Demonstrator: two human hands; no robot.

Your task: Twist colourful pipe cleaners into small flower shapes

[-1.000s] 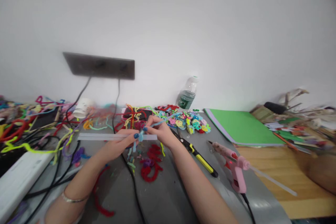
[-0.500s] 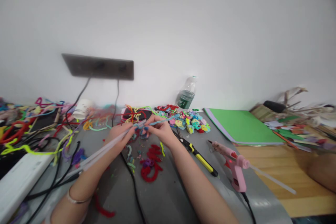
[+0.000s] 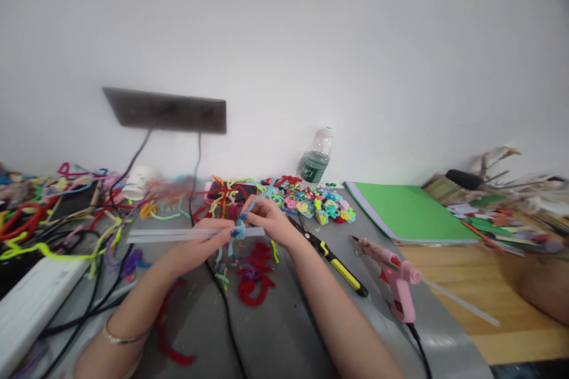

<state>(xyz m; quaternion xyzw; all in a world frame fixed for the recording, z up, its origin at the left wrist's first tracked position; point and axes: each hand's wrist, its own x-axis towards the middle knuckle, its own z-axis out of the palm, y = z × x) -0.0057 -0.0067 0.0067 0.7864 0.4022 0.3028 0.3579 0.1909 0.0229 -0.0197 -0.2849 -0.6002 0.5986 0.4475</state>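
Note:
My left hand (image 3: 198,246) is closed around translucent glue sticks (image 3: 153,235), which lie level and point left. A light blue pipe cleaner (image 3: 240,231) is wrapped around the sticks near their right end. My right hand (image 3: 272,222) pinches the same pipe cleaner, whose free end sticks up past the fingers. Below the hands, curled red pipe cleaners (image 3: 255,293) lie on the grey table, with a small purple one among them. Several small pipe-cleaner flowers (image 3: 329,208) are heaped beyond my right hand.
Yellow-and-black pliers (image 3: 342,272) and a pink glue gun (image 3: 400,284) lie to the right. A bottle (image 3: 315,164) stands by the wall. Green sheets (image 3: 409,213) lie at back right. Tangled pipe cleaners, cables and a white power strip (image 3: 40,314) fill the left. Another person's arm (image 3: 540,290) shows at right.
The glue sticks have swung from a slant to nearly level. My right hand has shifted slightly, and the pipe cleaner's free end now points up instead of right.

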